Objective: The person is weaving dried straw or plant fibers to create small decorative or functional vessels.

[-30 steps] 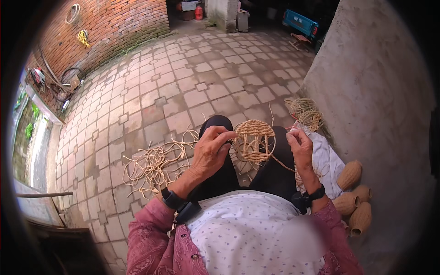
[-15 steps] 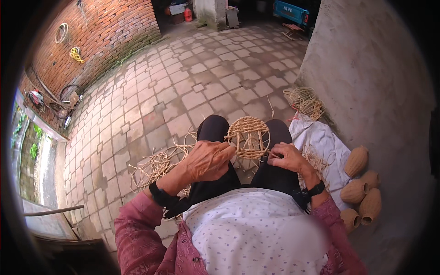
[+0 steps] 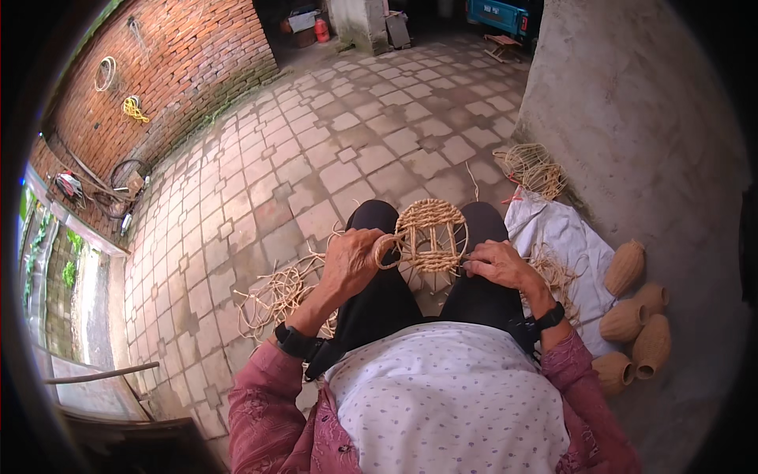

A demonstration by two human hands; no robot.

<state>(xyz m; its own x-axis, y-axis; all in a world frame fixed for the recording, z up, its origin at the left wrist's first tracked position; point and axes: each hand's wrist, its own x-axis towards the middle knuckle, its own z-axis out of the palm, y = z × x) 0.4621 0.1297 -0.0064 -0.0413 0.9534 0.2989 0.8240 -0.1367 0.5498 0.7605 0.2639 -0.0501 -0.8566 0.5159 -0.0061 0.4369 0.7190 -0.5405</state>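
A round wicker frame (image 3: 431, 207) of twisted straw cord rests between my knees. Dense weaving covers its far edge and another band runs along its near side, with bare spokes and gaps between. At its left, my left hand (image 3: 354, 257) is closed on a loop of straw cord (image 3: 384, 251) that curls against the frame. My right hand (image 3: 499, 263) pinches the frame's near right edge, its fingertips partly hidden. Loose straw cords (image 3: 276, 299) lie in a tangle on the floor beside my left leg.
Several woven vase-shaped baskets (image 3: 624, 268) lie at the right, beside a white cloth (image 3: 549, 225). An open wire-like bundle of cane (image 3: 537, 168) sits by the grey wall (image 3: 639, 103). A wooden stick (image 3: 103, 374) juts in at the lower left. Paving (image 3: 237, 182) stretches ahead.
My left hand has shifted left, away from the frame, and a curled cord loop now shows beside its fingers. My right hand stays at the frame's right edge. The view has tilted slightly.
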